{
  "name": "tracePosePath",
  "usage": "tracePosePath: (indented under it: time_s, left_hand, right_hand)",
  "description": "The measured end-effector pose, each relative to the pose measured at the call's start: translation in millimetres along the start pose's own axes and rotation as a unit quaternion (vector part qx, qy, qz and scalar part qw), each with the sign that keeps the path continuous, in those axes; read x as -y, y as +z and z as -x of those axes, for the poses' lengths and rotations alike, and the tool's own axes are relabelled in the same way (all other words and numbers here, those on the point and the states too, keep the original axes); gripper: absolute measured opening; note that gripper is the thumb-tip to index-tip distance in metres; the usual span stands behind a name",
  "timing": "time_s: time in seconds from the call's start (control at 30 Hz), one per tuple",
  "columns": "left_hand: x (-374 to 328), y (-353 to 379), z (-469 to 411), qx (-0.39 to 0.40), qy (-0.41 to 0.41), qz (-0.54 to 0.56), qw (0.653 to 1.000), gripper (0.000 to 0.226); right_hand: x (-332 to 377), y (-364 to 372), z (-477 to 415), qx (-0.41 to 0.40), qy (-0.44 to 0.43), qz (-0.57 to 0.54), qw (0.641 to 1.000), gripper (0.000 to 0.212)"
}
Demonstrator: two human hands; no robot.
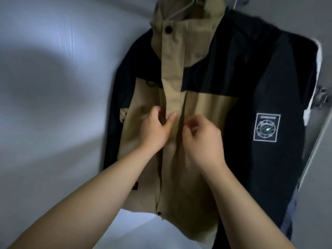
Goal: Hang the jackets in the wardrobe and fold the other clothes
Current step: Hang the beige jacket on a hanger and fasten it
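On the jacket (206, 108), left hand (156, 127) pinches its flap (173, 94); right hand (203, 141) curls, hold blurred.

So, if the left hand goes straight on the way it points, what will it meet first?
The front flap of the jacket; the left hand seems to hold it, though depth is unclear.

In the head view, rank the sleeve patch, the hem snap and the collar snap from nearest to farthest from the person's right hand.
1. sleeve patch, on the jacket's black sleeve, about level with the right hand.
2. hem snap, low on the front edge, below the hand.
3. collar snap, high up under the hood.
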State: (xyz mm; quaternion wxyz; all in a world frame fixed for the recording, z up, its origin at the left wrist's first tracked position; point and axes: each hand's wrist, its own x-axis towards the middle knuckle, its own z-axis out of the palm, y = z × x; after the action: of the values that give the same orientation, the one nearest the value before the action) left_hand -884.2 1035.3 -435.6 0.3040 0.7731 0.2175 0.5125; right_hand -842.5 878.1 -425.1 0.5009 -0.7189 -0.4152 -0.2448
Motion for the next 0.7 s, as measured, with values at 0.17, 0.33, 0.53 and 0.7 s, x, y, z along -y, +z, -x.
tracePosePath:
  time_s: [0.17, 0.33, 0.53, 0.7]
  left_hand:
    - [-37, -20, -45, -0.021, 0.035, -0.008, 0.999, 0.021]
    - [-62, -23, -54, -0.055, -0.024, 0.069, 0.996, 0.027]
    - [-140, -23, -66, -0.283, 0.347, -0.069, 0.892, 0.038]
    - [-208, -22, -95, -0.183, 0.327, -0.292, 0.880, 0.061]
  right_hand:
    - [23, -42, -71, -0.041, -0.095, 0.099, 0.990, 0.027]
    - [20, -62, -97, -0.072, -0.170, 0.180, 0.966, 0.033]
    - [15, -86, -119, -0.221, -0.181, 0.268, 0.920, 0.043]
    - [8, -109, -141, -0.262, -0.092, 0.332, 0.902, 0.042]
